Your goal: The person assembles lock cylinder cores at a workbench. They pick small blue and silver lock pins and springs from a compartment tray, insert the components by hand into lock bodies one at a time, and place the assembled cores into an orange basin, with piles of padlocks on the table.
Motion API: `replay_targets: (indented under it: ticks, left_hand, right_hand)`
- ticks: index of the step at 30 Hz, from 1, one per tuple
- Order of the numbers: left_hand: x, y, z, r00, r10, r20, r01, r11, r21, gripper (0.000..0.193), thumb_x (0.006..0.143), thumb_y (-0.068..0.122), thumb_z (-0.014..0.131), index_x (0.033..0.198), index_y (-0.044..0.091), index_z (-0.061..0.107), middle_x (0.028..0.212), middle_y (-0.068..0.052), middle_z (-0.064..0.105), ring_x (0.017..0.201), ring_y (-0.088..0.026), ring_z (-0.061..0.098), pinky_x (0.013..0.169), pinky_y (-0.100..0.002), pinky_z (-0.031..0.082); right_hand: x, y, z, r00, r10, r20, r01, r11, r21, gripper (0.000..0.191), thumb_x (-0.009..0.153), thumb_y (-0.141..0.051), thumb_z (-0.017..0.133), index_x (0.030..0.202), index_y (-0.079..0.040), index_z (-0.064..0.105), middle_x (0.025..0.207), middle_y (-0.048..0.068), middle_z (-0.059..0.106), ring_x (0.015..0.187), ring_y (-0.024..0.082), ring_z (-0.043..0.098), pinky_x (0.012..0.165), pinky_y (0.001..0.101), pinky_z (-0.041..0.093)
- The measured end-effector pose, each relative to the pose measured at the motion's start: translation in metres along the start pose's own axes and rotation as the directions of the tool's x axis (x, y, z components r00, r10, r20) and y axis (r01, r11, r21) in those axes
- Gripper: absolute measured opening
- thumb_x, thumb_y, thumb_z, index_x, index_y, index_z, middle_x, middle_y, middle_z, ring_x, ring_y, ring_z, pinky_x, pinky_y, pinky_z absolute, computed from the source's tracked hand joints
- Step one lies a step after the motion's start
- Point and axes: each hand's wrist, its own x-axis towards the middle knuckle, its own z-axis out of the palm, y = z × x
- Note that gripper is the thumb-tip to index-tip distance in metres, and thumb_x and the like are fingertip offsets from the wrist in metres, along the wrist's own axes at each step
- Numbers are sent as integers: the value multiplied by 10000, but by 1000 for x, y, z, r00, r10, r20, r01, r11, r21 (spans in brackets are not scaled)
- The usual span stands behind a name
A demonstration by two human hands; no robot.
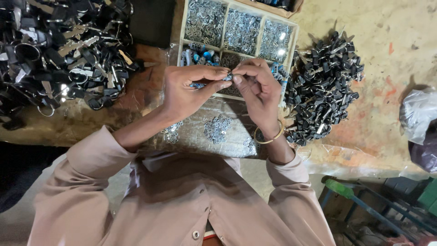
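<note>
Metal, small and silvery-blue: a lock part [227, 76] sits pinched between the fingertips of the left hand [186, 89] and right hand [259, 89], both closed tight on it. Step appears to be fitting a tiny piece; next likely needs fine alignment. Just beyond the fingers, a divided tray [293, 34] of silver bits; black keys [323, 86] heaped to their right, more black keys [59, 50] far left. Nothing blocks the fingers.

Small silvery-blue metal piece [227, 76] pinched between both hands' fingertips
</note>
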Motion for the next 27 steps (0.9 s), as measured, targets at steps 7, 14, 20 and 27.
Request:
replay_targets:
  ticks: [7,14,20,27]
  left_hand:
    - [-2,-1,-1,1000,5,0,-5,1000,-4,204,889,-41,840,1078,-19,767,1111,-163,774,1026,-225,786,889,-313,663]
    - [0,-2,-1,999,38,5,-38,998,39,192,893,-45,836,1070,-14,767,1109,-161,772,1005,-232,793,859,-308,679]
    - [1,0,-1,998,68,2,-68,997,41,165,900,-35,843,1039,-28,755,1102,-150,775,1031,-227,788,876,-313,663]
    - [3,2,-1,1000,12,-1,-12,1000,18,185,914,-30,821,1087,-25,754,1126,-143,773,1025,-220,786,883,-303,663]
  right_hand:
    - [2,-10,-5,986,-160,38,164,939,-303,170,994,31,768,1145,-30,720,1181,76,643,939,135,599,822,245,488]
    - [10,-19,-10,978,-183,102,207,918,-339,251,974,13,798,1214,-31,736,1146,72,655,1011,181,652,870,293,531]
    - [15,-16,-15,970,-232,71,194,564,-803,174,915,-81,858,1067,-119,783,1028,4,652,958,226,538,858,379,404]
    - [10,-10,-17,985,-148,89,160,578,-800,183,874,-130,866,1025,-189,782,1061,-25,651,1094,250,500,899,436,317]
